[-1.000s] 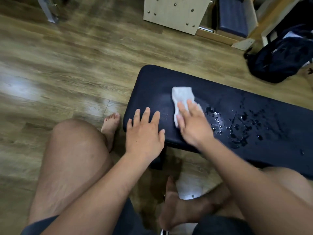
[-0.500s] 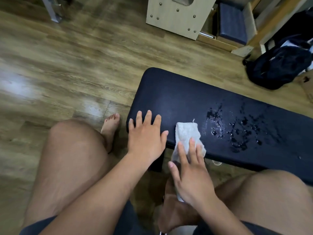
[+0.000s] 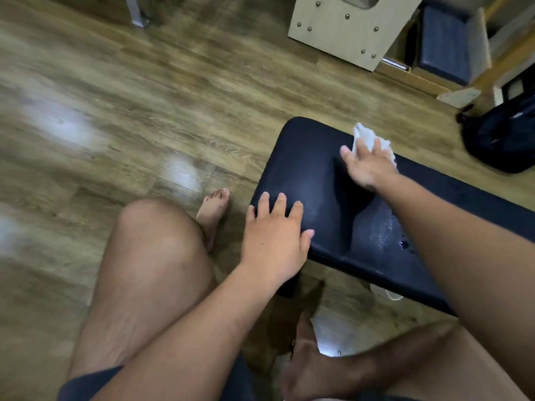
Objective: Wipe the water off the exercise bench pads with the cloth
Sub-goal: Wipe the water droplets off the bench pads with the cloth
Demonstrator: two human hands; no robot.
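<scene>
1. Right fingers (image 3: pixel 376 147): straight and a little apart, pressed flat on top of the white cloth (image 3: pixel 362 133), not curled round it. The thumb is splayed out to the left.
2. Right hand (image 3: pixel 367 166): palm down at the far edge of the bench (image 3: pixel 312 175). The forearm reaches across the pad from the lower right.
3. Cloth: crumpled, lying on the bench top along its far edge, near the rounded end. One corner sticks out beyond the fingertips.
4. Left fingers (image 3: pixel 279 202): straight and spread, laid flat on the near corner of the bench, holding nothing. Left hand (image 3: pixel 275 241) is palm down, well apart from the cloth.
5. Water droplets (image 3: pixel 402 244): a few beads and a wet sheen on the pad, just beside the right forearm, towards the near edge. The arm hides whatever lies further right.
6. Person sits low with bare knees up. One bare foot (image 3: pixel 214 206) rests on the wooden floor (image 3: pixel 144 96) beside the bench end.
7. Further off: a pale studded box (image 3: pixel 341 27) stands beyond the bench, and a black bag (image 3: pixel 503 140) sits on the floor at the far right.
</scene>
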